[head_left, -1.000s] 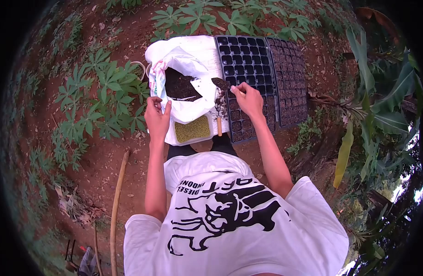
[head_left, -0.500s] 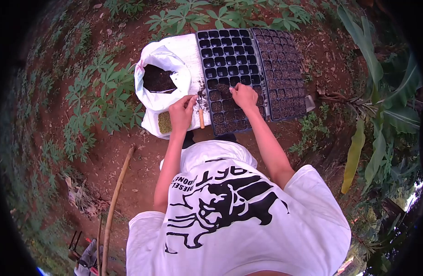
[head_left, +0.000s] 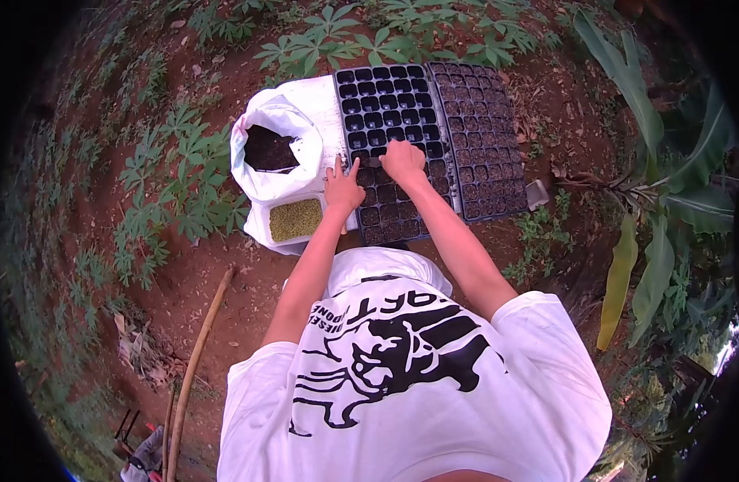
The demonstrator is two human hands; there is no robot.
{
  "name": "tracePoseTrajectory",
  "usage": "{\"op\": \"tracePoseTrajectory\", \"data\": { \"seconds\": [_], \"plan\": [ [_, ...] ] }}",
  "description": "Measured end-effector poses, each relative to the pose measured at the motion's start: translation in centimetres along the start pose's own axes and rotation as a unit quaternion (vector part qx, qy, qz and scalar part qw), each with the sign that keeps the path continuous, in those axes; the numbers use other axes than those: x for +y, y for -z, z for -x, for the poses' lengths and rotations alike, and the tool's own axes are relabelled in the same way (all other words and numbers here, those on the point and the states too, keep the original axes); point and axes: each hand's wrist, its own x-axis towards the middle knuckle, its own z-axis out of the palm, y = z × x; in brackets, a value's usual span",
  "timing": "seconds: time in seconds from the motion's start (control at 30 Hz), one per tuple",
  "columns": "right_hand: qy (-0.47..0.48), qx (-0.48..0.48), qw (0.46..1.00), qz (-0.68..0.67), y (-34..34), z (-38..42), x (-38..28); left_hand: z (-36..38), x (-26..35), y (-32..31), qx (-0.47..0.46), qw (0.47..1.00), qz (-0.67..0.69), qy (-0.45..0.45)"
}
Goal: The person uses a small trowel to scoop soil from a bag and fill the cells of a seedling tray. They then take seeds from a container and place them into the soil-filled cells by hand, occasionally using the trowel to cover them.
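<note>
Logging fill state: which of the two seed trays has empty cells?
The left tray, beside the white bag: its far rows are empty black cells, its near rows hold soil. The right tray shows soil throughout.

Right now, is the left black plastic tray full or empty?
Partly full: the left black plastic tray holds brown soil in near rows, bare cells beyond.

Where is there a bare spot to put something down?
Try the strip of white surface between the soil bag and the part-filled seed tray, or the mostly bare dirt between the wooden pole and white T-shirt. It's crowded around the left hand and right hand at that tray, and where green seeds sit below the bag.
</note>
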Motion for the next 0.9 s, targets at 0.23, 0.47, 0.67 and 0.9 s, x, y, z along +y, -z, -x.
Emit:
{"op": "tracePoseTrajectory", "data": {
  "seconds": [0.23,0.47,0.67,0.9],
  "plan": [
    [-0.068,-0.030,0.996,-0.043,0.5,2.9,0.3,-2.0,-0.1,-0.9,-0.006,0.999,-0.050,0.016],
    [-0.133,0.011,0.983,-0.129,0.6,6.7,1.9,-1.7,0.5,-0.1,0.032,0.998,-0.058,-0.019],
    [-0.163,0.029,0.972,-0.165,1.4,8.3,2.4,-2.9,0.5,0.9,-0.052,0.995,-0.086,-0.025],
    [-0.173,0.025,0.966,-0.192,0.2,9.6,4.7,-2.8,0.4,0.4,-0.055,0.995,-0.071,-0.037]
  ]
}}
